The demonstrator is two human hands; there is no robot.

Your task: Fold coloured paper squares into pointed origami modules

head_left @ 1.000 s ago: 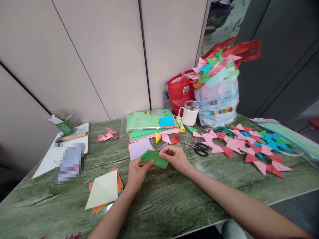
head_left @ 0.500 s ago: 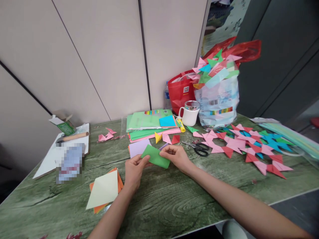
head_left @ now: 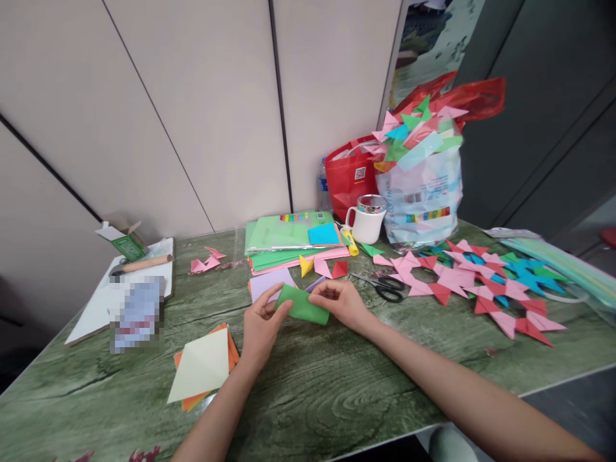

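Since half a second ago, the left hand (head_left: 260,326) has changed its grip: its pointing finger is now stretched more upward, and the green paper (head_left: 305,307) is turned a little, its upper left corner lower.

In the head view, the green paper is raised in front of the purple sheet (head_left: 270,278), between both hands. The right hand (head_left: 345,307) pinches it narrowly at the upper right edge. The left hand is rather loose at the left end, thumb and pointing finger apart; I cannot tell whether it grips firmly.

The scissors (head_left: 389,290) lie just beyond the right hand, near the small red piece (head_left: 339,269). The cream sheet (head_left: 204,362) lies on orange sheets (head_left: 233,350), left of the left forearm.
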